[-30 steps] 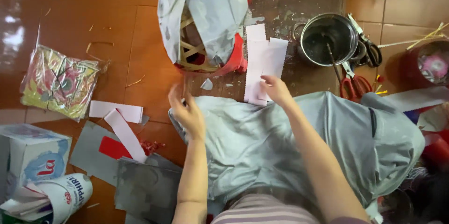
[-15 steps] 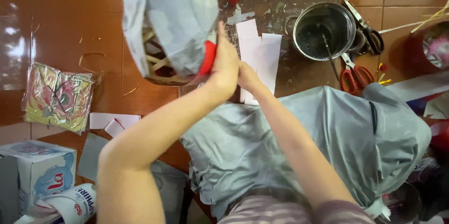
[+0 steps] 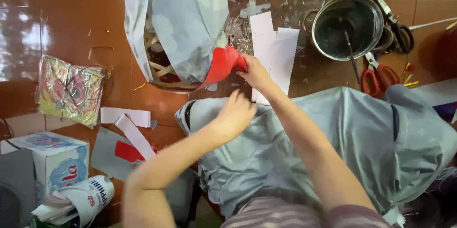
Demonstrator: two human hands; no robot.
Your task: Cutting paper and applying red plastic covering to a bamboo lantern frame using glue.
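Red paper flap (image 3: 221, 65): your right hand (image 3: 254, 72) pinches its edge between fingertips, fingers closed on it, at the lower right of the wicker frame (image 3: 162, 70). The flap hangs off the frame's grey paper covering (image 3: 178, 23) and points down and left.

Left hand (image 3: 235, 113): yours, loosely curled, just below the flap and not touching it; whether it holds anything you cannot tell from here. It hovers over the near edge of the grey cloth (image 3: 333, 142) spread across your lap.

White paper strips (image 3: 273, 54): several with zigzag edges, lying side by side on the floor just right of your right hand, partly under your wrist.

Metal pot (image 3: 347, 25): round, dark inside, with a thin stick leaning in it, beyond the strips to the right.

Scissors, red handles (image 3: 376, 75): on the floor just below the pot. A second pair with black handles (image 3: 400, 32) lies against the pot's right side.

Far left, well apart from your hands: a crinkled plastic packet (image 3: 69, 90) with colourful contents; two white strips (image 3: 126, 118) crossing; a grey sheet (image 3: 107, 154) with a red scrap (image 3: 128, 152) on it; a blue and white box (image 3: 47, 161); a rolled white wrapper (image 3: 83, 199) at the bottom corner.

Floor (image 3: 57, 9): glossy brown tiles.
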